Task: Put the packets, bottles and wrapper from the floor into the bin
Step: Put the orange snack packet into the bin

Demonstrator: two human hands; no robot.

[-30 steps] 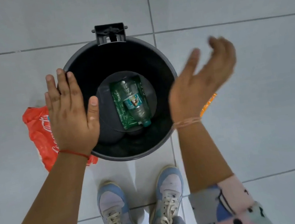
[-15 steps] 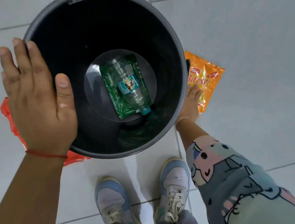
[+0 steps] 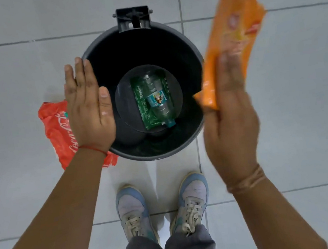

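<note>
floor (image 3: pixel 19 28): pale grey tiles, dark grout lines, fills the whole view
bin (image 3: pixel 185 148): round, black, open top, stands on floor just ahead of the shoes; hinge bracket (image 3: pixel 133 18) at its far rim
right hand (image 3: pixel 230 123): raised beside the bin's right rim, blurred; closed on the lower end of the orange packet, thumb laid across its front; tan band on the wrist
left hand (image 3: pixel 88 111): flat, palm down, fingers together and straight, thumb out; holds nothing; seen over the bin's left rim, cannot tell if it touches; red thread on the wrist
orange packet (image 3: pixel 233 23): long, blurred, print unreadable; held up in the right hand, top end reaches the frame's upper edge, lower corner overlaps the bin's right rim in view; off the floor, not inside the bin
red wrapper (image 3: pixel 58 130): crumpled, white script logo; lies on floor left of bin, partly hidden by left hand and wrist, its near corner by the bin's wall
shoes (image 3: pixel 133 211): pale blue and white, laced, side by side on floor below the bin; grey trouser legs above them
green packet (image 3: pixel 142 106): flat on the bin's bottom
bottle (image 3: pixel 159 106): clear plastic, teal label and cap, lies on the green packet in the bin, cap toward the near side
</note>
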